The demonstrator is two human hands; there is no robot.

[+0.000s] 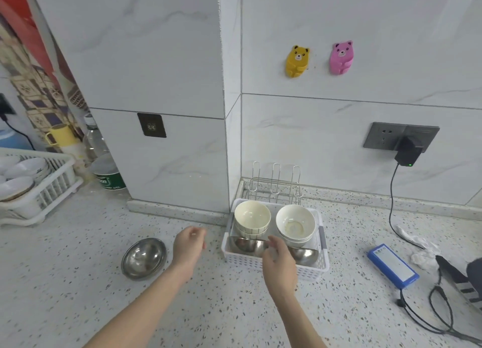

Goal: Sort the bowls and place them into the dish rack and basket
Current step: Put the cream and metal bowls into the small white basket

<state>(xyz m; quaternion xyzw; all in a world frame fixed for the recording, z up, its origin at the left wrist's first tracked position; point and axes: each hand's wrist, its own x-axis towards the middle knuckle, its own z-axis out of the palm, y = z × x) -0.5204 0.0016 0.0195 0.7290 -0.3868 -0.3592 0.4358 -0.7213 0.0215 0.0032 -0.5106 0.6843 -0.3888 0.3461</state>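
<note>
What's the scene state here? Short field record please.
basket: white, on counter by wall corner
in basket: cream bowl stack, white bowl stack, steel bowls in front
loose item: steel bowl on counter, left of basket
dish rack: far left, holds white bowls
left hand: above counter, holding nothing
right hand: at basket's front, fingers by steel bowls; grip unclear

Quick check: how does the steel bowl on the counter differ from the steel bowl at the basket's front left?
The counter steel bowl lies alone, mouth up, on the speckled counter; the basket steel bowl is tipped on its side inside the white basket, below stacked cream bowls. Neither hand touches the counter one. Both are shiny metal.
</note>
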